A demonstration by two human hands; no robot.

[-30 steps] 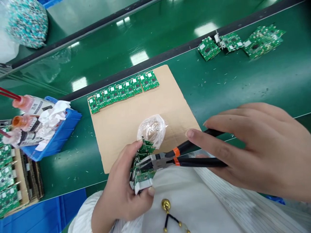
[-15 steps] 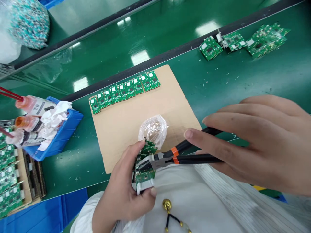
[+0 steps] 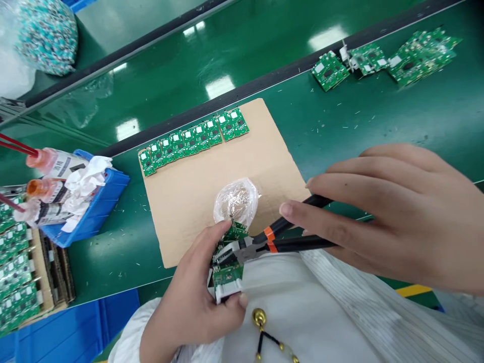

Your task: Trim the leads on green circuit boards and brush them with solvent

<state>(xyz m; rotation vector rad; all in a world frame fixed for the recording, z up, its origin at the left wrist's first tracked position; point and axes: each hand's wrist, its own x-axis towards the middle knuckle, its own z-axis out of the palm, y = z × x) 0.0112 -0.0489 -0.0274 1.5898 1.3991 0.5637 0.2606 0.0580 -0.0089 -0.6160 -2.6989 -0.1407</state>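
My left hand (image 3: 192, 297) is closed round a small stack of green circuit boards (image 3: 228, 272) with a white connector at the bottom, held upright in front of my white coat. My right hand (image 3: 385, 212) grips the black handles of side cutters (image 3: 260, 244) with orange collars. The cutters' jaws sit against the boards' edge. A clear plastic-wrapped bundle (image 3: 236, 200) lies just behind the boards on a brown cardboard sheet (image 3: 189, 201).
A row of several green boards (image 3: 192, 141) lines the cardboard's far edge. More boards (image 3: 385, 60) lie at the far right of the green bench. A blue bin (image 3: 88, 212) with glue bottles and tissue stands left. Trays of boards (image 3: 17, 272) sit at the near left.
Both hands have held their grip. The cutters and my right hand have shifted slightly left and up in view, along with a small camera movement.
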